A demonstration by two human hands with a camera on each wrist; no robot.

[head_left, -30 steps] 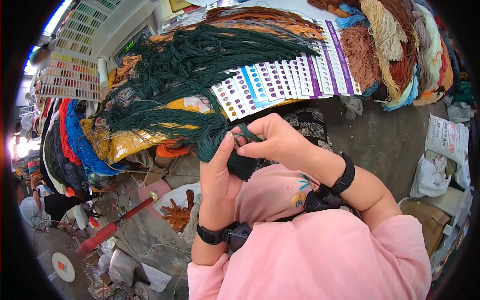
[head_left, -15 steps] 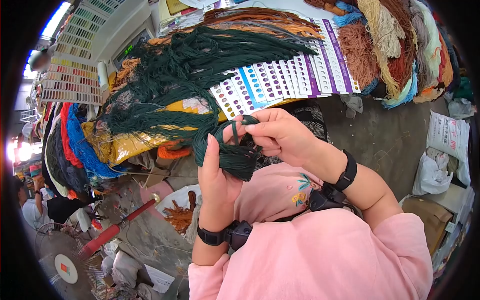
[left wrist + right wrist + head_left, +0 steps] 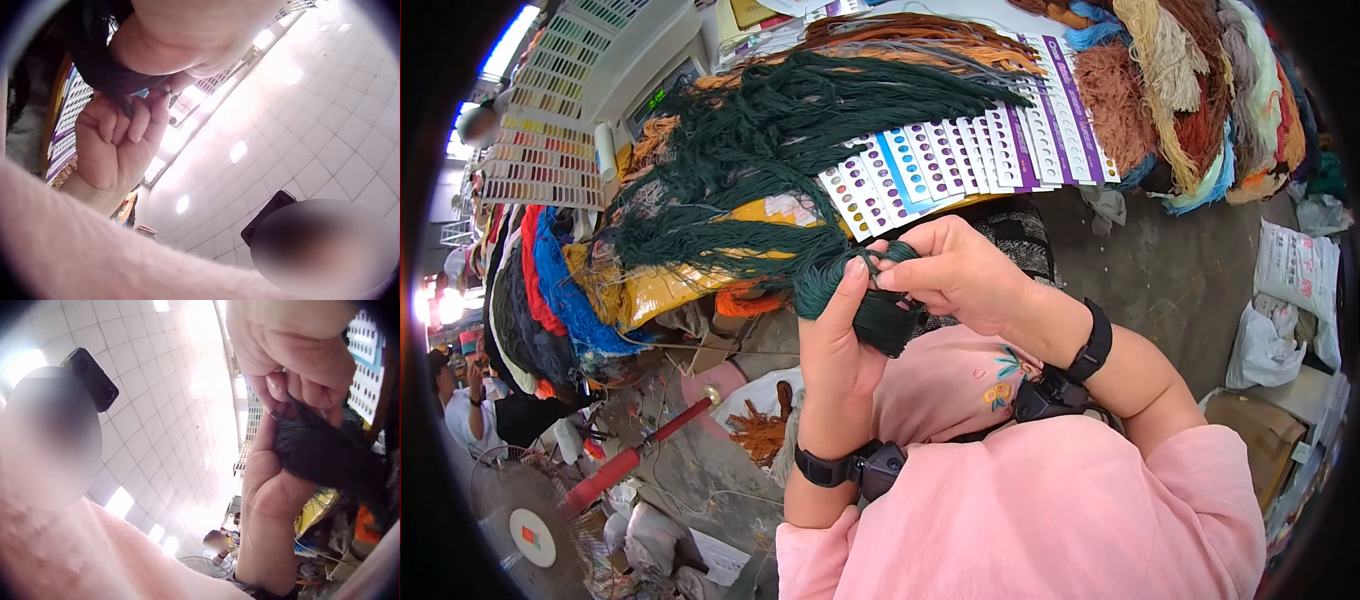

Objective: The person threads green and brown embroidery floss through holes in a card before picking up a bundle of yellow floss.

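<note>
Grn yarn (image 3: 884, 326), L thumb (image 3: 844, 294) nearer R fingers (image 3: 912, 273)

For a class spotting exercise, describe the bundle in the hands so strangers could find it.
In the head view, find the pink shirt; just above, left hand and right hand meet. They hold the dark green bundle, thick and rounded, unlike the loose green strands spread beyond.

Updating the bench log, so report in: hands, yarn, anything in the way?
Left hand holding dark green bundle. Right hand pinching part of it. Loose green yarn spread ahead; nothing visibly blocking either hand.
</note>
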